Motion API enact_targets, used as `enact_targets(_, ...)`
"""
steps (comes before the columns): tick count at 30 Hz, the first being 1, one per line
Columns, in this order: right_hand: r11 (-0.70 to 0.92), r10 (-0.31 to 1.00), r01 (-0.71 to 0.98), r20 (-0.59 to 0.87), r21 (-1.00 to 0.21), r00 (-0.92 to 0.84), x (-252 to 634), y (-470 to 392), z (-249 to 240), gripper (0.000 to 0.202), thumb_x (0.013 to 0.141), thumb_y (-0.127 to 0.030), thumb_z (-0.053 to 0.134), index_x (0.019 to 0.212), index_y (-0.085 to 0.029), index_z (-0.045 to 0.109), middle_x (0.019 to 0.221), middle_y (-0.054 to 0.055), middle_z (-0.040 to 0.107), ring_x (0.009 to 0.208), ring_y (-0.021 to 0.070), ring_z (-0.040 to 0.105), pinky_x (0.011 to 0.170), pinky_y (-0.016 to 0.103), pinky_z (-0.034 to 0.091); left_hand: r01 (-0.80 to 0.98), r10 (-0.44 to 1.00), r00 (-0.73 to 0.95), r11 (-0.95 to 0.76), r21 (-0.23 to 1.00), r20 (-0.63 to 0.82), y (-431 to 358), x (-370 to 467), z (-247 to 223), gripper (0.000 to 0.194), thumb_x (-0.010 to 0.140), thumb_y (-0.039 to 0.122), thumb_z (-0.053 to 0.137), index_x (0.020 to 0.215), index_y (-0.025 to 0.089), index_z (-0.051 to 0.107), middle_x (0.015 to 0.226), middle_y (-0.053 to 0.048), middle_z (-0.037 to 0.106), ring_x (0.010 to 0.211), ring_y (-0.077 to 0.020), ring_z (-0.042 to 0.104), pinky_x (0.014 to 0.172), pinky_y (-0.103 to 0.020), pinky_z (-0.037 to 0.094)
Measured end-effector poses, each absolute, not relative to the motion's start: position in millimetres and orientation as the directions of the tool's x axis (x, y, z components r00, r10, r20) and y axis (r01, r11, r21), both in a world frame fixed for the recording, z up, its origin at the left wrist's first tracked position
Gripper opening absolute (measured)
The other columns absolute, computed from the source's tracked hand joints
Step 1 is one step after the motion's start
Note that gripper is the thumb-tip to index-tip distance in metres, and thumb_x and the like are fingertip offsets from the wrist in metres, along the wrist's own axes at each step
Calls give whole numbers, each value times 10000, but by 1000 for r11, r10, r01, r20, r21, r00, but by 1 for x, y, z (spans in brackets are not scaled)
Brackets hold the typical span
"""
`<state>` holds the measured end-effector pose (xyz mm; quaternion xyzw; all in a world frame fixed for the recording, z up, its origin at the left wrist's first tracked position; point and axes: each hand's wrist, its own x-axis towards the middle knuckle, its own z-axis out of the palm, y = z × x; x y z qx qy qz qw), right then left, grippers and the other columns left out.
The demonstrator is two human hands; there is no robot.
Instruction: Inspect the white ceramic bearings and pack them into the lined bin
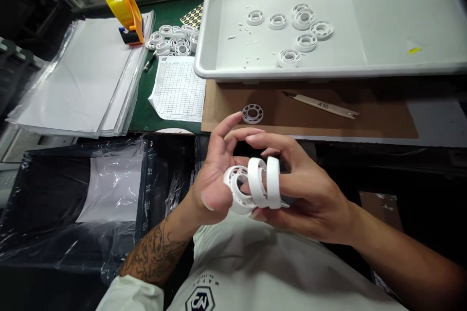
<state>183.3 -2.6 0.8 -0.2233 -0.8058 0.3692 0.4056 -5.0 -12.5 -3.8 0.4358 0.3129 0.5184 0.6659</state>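
Observation:
In front of my body, my left hand [212,175] grips a white bearing-like ring [233,175] between the thumb and palm, its other fingers curled loosely above. Two more white rings [273,182] are threaded on a finger of my right hand [315,194]. That finger's tip reaches into the hole of the ring in my left hand. The right thumb lies below the rings, and a small pale sliver sticks out near it. Just beyond my left fingertips, a flat white slotted ring [252,113] lies on a brown cardboard sheet [226,99].
A large white tray [273,75] holds several rings and small scraps. A knife [324,105] marked A16 lies on the cardboard. At left are piled rings [178,41], a printed form [175,90], a tape dispenser [127,14], bagged sheets [73,68] and a plastic-wrapped box [54,184].

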Motion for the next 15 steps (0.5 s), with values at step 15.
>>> enact_targets(15,624,725,97,527,-776,-442,186,-7,-7,263,1123,-457,631,1247,-271,769,1161,110,635,1185,305,616,983,434,619,-360,970,227,4,933,83,-20,-7,3,845,835,501,883,1558,475,446,1421,-52,666,799,-184,763,714,-337,634)
